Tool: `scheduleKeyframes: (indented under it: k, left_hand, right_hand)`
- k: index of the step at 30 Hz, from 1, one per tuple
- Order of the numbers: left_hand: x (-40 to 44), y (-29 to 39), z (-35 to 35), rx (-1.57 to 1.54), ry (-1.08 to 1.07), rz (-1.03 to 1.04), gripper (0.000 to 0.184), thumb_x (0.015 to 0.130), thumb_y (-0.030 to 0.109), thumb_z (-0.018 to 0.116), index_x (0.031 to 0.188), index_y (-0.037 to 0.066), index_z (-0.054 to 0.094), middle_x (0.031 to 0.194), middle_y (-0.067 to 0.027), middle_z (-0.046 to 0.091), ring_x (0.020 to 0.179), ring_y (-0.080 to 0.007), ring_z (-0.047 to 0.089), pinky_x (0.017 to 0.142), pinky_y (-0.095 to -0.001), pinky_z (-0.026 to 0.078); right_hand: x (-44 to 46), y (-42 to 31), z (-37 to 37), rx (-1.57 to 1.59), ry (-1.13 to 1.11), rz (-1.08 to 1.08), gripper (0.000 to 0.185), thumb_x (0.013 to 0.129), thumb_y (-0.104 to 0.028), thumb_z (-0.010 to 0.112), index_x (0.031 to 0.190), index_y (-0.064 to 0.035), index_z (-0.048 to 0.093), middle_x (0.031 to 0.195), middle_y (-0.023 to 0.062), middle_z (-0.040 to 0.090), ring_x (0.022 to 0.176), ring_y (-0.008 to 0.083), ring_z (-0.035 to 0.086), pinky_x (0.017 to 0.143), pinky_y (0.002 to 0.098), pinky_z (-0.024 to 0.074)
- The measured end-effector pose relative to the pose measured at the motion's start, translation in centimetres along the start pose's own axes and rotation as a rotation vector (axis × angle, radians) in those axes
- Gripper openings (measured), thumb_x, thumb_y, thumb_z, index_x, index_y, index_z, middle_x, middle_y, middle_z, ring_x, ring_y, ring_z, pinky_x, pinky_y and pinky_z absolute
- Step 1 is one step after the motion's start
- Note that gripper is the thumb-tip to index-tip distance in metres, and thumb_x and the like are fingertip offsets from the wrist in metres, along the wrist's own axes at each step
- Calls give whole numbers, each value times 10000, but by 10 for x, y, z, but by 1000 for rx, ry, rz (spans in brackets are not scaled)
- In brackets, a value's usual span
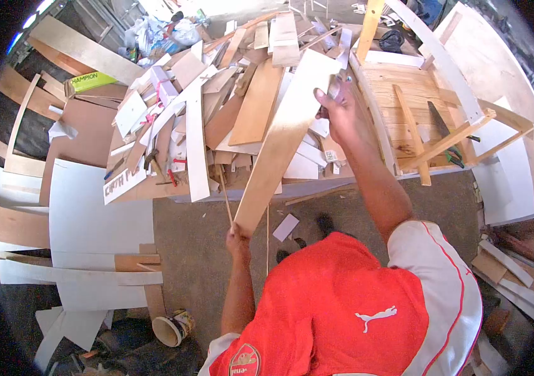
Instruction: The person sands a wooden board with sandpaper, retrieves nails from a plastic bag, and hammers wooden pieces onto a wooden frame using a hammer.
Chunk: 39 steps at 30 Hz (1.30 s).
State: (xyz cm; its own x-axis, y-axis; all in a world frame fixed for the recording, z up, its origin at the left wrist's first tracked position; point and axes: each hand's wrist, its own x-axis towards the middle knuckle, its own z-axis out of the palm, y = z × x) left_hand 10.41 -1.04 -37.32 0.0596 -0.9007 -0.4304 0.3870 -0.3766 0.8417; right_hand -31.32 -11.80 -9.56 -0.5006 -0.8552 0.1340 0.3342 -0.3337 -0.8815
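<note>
A long pale wooden board slants up in front of me, its upper end lighter and brightly lit. Low down, my left hand is closed round the board's near end. At the far end my right hand grips the right edge, thumb towards the front face and fingers partly hidden. Something small and shiny shows by the right fingers; I cannot make out what it is. A thin wooden strip runs down close to my left hand. Behind the board lies a heap of offcuts on a workbench.
A hammer lies among the offcuts. On the right, a wooden frame holds a handsaw and loose slats. White panels lean at left. A bucket lies tipped on the floor, and a white offcut lies near my feet.
</note>
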Motion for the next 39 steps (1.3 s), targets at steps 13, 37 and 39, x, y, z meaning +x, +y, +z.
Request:
scheduleKeyframes:
  k: [13,37,39]
  left_hand:
    - [10,155,189,533,-227,454,512,989,294,592,1361,-45,496,1376,-160,550,1289,-243,505,1093,-375,373]
    - [-82,307,336,809,-258,1224,295,901,188,722,1104,-25,701,967,-159,728,898,-188,668,848,-320,512]
    - [-92,319,329,869,-308,1113,303,896,180,728,1118,-23,693,940,-163,724,864,-191,667,814,-322,512]
  right_hand:
    - [-8,-66,58,-439,-461,-301,283,844,-181,807,1032,-9,684,869,-42,640,816,57,554,741,246,473]
    - [-12,96,-15,-510,-446,-52,348,867,-269,758,1112,-49,646,862,81,684,799,140,606,762,337,499]
    - [-11,81,-9,-548,-542,-173,356,849,-286,765,1067,-35,638,834,93,683,774,188,627,739,371,498]
